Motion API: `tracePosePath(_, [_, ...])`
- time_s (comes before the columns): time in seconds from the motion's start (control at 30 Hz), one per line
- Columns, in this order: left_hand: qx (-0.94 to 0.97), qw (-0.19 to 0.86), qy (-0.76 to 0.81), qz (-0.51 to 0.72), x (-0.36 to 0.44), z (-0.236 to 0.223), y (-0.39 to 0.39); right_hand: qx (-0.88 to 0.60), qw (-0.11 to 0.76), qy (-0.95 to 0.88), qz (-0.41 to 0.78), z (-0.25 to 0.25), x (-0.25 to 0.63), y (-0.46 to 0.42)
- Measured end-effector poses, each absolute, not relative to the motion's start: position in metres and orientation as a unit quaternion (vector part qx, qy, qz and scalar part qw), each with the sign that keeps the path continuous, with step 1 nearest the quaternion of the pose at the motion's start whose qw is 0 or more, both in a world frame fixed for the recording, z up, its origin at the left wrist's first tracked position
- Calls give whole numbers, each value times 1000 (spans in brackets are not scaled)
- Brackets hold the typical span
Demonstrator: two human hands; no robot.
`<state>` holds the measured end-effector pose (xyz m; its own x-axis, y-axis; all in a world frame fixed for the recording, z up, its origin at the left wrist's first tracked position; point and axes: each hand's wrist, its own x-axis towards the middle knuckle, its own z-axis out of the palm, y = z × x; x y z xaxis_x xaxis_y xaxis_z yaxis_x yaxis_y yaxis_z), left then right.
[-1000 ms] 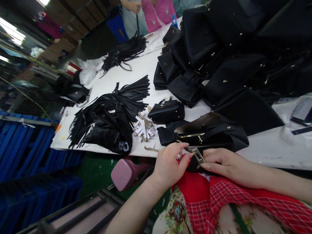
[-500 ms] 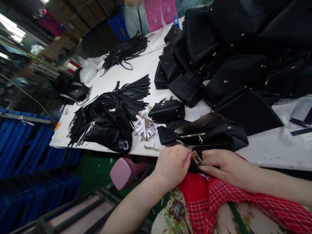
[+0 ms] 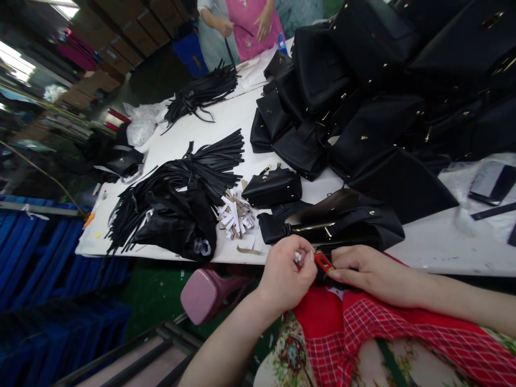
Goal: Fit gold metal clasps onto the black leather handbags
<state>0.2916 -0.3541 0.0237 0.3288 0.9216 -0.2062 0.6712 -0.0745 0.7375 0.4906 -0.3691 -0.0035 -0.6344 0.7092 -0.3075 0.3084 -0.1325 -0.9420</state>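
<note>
My left hand is closed, with a small crumpled whitish bit pinched among its fingers. Just right of it, my right hand grips a shiny rectangular metal buckle with an open slot, thumb on its lower end. The buckle gleams red here and lies against dark material, mostly hidden by my hands. Directly beyond my hands, a black handbag with a gold zipper rests on its side at the table's near edge.
Black bags are heaped on the white table. Bundled black straps, paper strips and a small black bag lie leftward. A pink stool stands below. Across the table, a person in a pink apron holds a strap.
The whitish bit now shows in my left hand, which has turned slightly. The buckle's shine has gone from gold to red. The co-worker's hands have come into view.
</note>
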Motion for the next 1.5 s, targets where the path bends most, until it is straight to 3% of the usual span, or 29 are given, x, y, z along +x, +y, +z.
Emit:
tracePosePath(0.1, [590, 569, 547, 173, 288, 24, -347, -388, 164, -645, 637, -3, 491, -370])
tracePosePath(0.2, [529, 641, 527, 179, 287, 22, -343, -391, 166, -652, 628, -4, 490, -370])
tracePosePath(0.5, [656, 507, 551, 97, 299, 34, -349, -434, 162, -718, 519, -7, 488, -372])
tracePosePath(0.73, [722, 331, 597, 107, 295, 32, -351, -444, 161, -721, 507, -4, 488, -374])
tracePosePath(0.9, [739, 326, 581, 99, 294, 28, -350, -441, 141, -739, 490, -5, 488, -375])
tracePosePath(1.07, [735, 399, 539, 98, 294, 27, -345, -436, 131, -745, 488, -6, 489, -375])
tracePosePath(1.27, [797, 305, 522, 22, 323, 32, -355, -430, 166, -695, 552, -12, 488, -373])
tracePosePath(1.33, [807, 324, 494, 14, 331, 34, -357, -432, 189, -662, 583, -17, 490, -372])
tracePosePath(1.5, [744, 425, 495, 142, 320, 33, -349, -460, 194, -620, 605, -25, 495, -371])
